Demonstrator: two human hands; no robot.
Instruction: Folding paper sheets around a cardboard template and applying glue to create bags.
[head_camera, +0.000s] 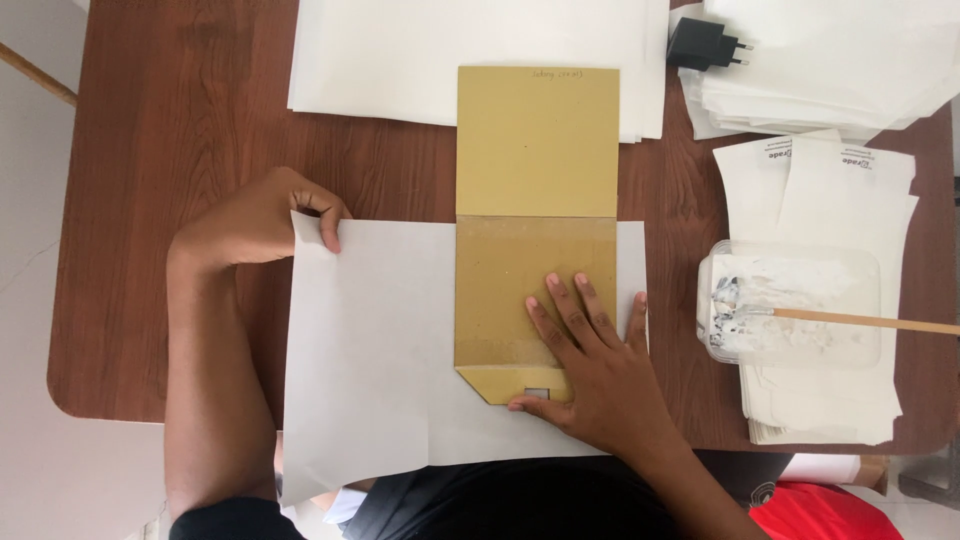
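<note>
A white paper sheet (380, 340) lies on the brown wooden table (150, 200). A tall mustard-yellow cardboard template (537, 150) rests across its right part. My left hand (265, 220) pinches the sheet's top left corner between thumb and fingers. My right hand (590, 360) lies flat, fingers spread, pressing the lower part of the cardboard onto the sheet, thumb at its pointed bottom end.
A stack of white sheets (400, 50) lies at the back. A clear plastic tub of white paste (790, 305) with a wooden stick (870, 321) sits on folded white paper bags (840, 180) at the right. A black plug adapter (705, 42) lies at the back right.
</note>
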